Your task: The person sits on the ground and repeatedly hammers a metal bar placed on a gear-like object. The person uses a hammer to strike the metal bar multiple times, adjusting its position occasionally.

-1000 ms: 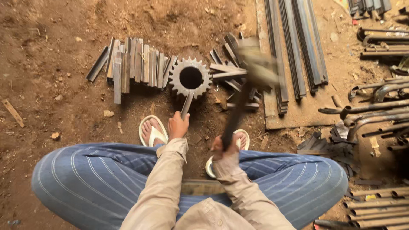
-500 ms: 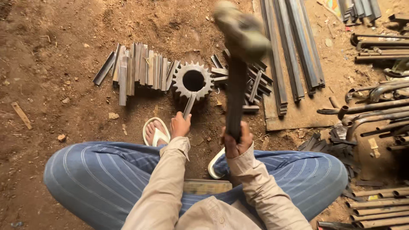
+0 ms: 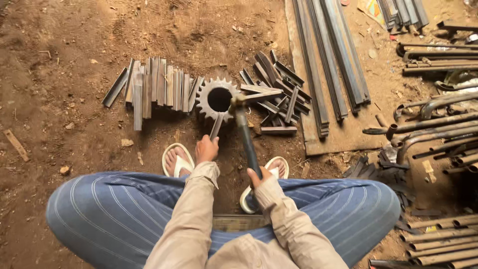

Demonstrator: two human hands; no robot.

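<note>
I squat on a dirt floor. My left hand [image 3: 206,149] grips the near end of a short flat metal strip [image 3: 217,125] whose far end rests on the rim of a large steel gear [image 3: 217,99]. My right hand [image 3: 258,177] is closed round the dark handle of a hammer [image 3: 245,134]. The hammer's head is down at the gear's right edge, next to the strip's far end.
A row of cut angle-iron pieces [image 3: 152,89] lies left of the gear, a loose pile of them [image 3: 277,94] to its right. Long steel bars [image 3: 332,55] rest on a board. Bent pipes and scrap [image 3: 433,124] crowd the right side. My sandalled feet [image 3: 178,160] are just below the gear.
The hammer was raised high and blurred in the earlier frames; now it has swung down to the gear. My left hand has kept hold of the strip.
</note>
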